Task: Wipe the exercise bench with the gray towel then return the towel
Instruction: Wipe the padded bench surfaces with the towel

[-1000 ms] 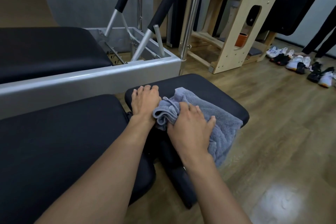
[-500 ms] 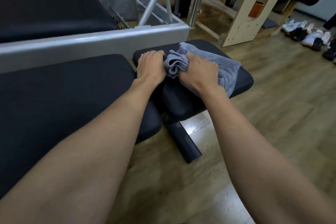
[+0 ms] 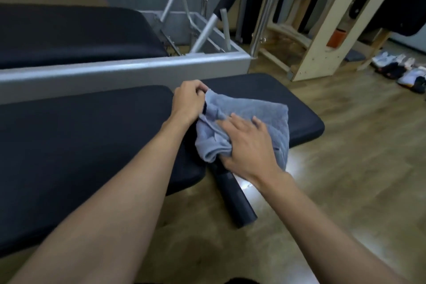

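**While two hands share the towel, the seat pad's right end lies bare**

Because the exercise bench (image 3: 80, 145) is split in two, its long back pad sits left of the seat pad (image 3: 302, 113), with only a narrow gap between them. At the seat pad's far-left corner the left hand (image 3: 187, 102) has its fingers curled and pinches a corner of the gray towel (image 3: 251, 112). From that pinch the towel runs rightward and toward the person over the seat pad's left half. Its near-left part is bunched into folds by the gap, and its right edge drapes off the pad's near side. On the bunch rests the right hand (image 3: 247, 147), fingers spread and nearly straight, pressing the cloth down. The thumb lies at the near edge of the folds, and blur hides whether it hooks under them. Right of the towel, the seat pad shows bare black vinyl.

The coming stroke, I judge, turns on this: the bare end lies to the right of the right hand, and the towel's long axis runs from the left hand's pinch toward the pad's near-right. The right hand is the nearer one, so it would likely carry the cloth across. Far right of the seat pad, shoes (image 3: 403, 69) sit on the wooden floor.
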Motion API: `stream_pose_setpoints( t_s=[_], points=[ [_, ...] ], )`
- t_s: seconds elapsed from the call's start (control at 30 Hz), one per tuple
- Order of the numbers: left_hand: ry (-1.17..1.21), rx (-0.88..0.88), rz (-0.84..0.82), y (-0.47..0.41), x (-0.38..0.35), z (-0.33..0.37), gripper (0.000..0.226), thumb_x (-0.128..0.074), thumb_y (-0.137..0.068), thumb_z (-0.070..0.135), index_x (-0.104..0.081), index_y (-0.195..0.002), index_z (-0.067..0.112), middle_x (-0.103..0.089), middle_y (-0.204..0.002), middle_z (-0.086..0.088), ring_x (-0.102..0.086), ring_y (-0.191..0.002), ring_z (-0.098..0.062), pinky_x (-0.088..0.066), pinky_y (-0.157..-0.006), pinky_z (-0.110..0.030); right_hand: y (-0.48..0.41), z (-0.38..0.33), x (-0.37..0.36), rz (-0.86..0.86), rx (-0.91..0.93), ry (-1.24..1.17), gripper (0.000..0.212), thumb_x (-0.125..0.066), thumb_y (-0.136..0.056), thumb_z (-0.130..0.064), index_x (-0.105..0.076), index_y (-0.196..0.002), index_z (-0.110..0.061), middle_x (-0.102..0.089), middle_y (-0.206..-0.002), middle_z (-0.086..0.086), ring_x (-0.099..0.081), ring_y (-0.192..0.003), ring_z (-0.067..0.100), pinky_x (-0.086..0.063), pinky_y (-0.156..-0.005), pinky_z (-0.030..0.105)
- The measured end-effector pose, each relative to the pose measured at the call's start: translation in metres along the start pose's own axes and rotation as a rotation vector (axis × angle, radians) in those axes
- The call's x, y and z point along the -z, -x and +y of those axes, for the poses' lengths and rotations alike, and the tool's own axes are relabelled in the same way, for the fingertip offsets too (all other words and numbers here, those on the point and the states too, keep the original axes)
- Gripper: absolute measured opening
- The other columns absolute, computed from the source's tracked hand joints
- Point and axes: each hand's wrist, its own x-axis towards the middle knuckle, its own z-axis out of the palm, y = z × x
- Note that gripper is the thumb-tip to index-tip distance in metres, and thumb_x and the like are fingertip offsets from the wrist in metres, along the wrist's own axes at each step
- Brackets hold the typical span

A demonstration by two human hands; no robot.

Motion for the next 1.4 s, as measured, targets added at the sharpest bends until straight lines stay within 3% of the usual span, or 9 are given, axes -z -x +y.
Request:
stream_pose_setpoints(
  t_s=[0.13,0.3,0.5,0.63,0.7,0.93,1.03,1.23,1.4],
  points=[
    [0.138,0.058,0.039,-0.010,0.003,0.005,0.026,-0.050,-0.089,0.006,-0.074,-0.091,0.015,-0.074,-0.096,-0.004,-0.068,-0.098,-0.018,-0.051,-0.092,-0.029,-0.024,0.009,-0.002,-0.075,0.115,0.022,0.046,-0.062,-0.076,-0.042,-0.063,-0.116,-0.018,-0.068,-0.112,0.003,-0.060,-0.116,0.026,-0.038,-0.103,0.056],
    [0.266,0.184,0.107,-0.017,0.009,-0.001,0.020,-0.055,-0.089,0.015,-0.072,-0.095,0.023,-0.071,-0.095,-0.002,-0.067,-0.102,-0.024,-0.052,-0.090,-0.035,-0.098,0.000,-0.015,-0.203,0.160,-0.020,0.041,-0.054,-0.085,-0.037,-0.055,-0.121,-0.021,-0.064,-0.122,0.001,-0.055,-0.118,0.025,-0.035,-0.104,0.053],
    [0.161,0.114,0.265,-0.023,0.017,-0.005,0.029,-0.049,-0.094,0.018,-0.071,-0.114,0.014,-0.070,-0.115,-0.003,-0.061,-0.106,-0.015,-0.043,-0.088,-0.021,-0.169,-0.003,-0.036,-0.281,0.181,-0.111,0.049,-0.053,-0.084,-0.033,-0.052,-0.132,-0.023,-0.063,-0.128,0.002,-0.056,-0.119,0.027,-0.034,-0.102,0.054],
    [0.032,0.063,0.242,-0.029,0.002,-0.010,0.039,-0.042,-0.099,0.032,-0.057,-0.132,0.016,-0.061,-0.132,-0.005,-0.051,-0.127,-0.020,-0.038,-0.107,-0.035,-0.206,-0.001,-0.043,-0.348,0.174,-0.086,0.041,-0.041,-0.095,-0.043,-0.055,-0.128,-0.023,-0.063,-0.130,0.005,-0.056,-0.120,0.030,-0.036,-0.096,0.050],
    [-0.008,0.040,0.294,-0.032,-0.001,-0.014,0.037,-0.039,-0.099,0.035,-0.054,-0.129,0.021,-0.061,-0.128,-0.002,-0.051,-0.124,-0.020,-0.039,-0.105,-0.038,-0.223,0.001,-0.046,-0.414,0.146,-0.094,0.039,-0.040,-0.096,-0.042,-0.055,-0.127,-0.024,-0.061,-0.132,0.006,-0.055,-0.121,0.031,-0.036,-0.098,0.050],
    [-0.093,0.021,0.277,-0.041,-0.006,-0.015,0.053,-0.037,-0.100,0.034,-0.027,-0.151,0.021,-0.037,-0.153,0.002,-0.032,-0.141,-0.016,-0.026,-0.113,-0.033,-0.266,0.015,-0.057,-0.506,0.037,-0.139,0.034,-0.046,-0.090,-0.046,-0.057,-0.101,-0.016,-0.061,-0.106,0.006,-0.057,-0.093,0.029,-0.046,-0.081,0.038],
    [-0.142,-0.006,0.228,-0.045,-0.009,-0.014,0.052,-0.038,-0.100,0.033,-0.030,-0.150,0.019,-0.040,-0.151,0.000,-0.035,-0.138,-0.019,-0.028,-0.111,-0.034,-0.271,0.032,-0.058,-0.505,0.003,-0.135,0.045,-0.046,-0.076,-0.053,-0.060,-0.101,-0.018,-0.061,-0.104,0.007,-0.057,-0.093,0.031,-0.049,-0.087,0.042],
    [-0.213,0.008,0.089,-0.052,-0.025,-0.012,0.048,-0.036,-0.101,0.037,-0.040,-0.145,0.018,-0.045,-0.148,-0.003,-0.040,-0.136,-0.023,-0.033,-0.110,-0.040,-0.265,0.103,-0.049,-0.442,-0.133,-0.056,0.060,-0.043,-0.058,-0.062,-0.067,-0.097,-0.024,-0.062,-0.097,0.005,-0.056,-0.087,0.030,-0.048,-0.077,0.041],
    [-0.321,0.042,0.075,-0.050,-0.028,-0.014,0.040,-0.037,-0.100,0.035,-0.052,-0.132,0.017,-0.057,-0.132,-0.007,-0.051,-0.122,-0.026,-0.042,-0.100,-0.040,-0.263,0.152,-0.047,-0.383,-0.218,-0.061,0.064,-0.039,-0.055,-0.065,-0.067,-0.098,-0.026,-0.067,-0.111,0.008,-0.058,-0.096,0.033,-0.049,-0.087,0.045]
  ],
)
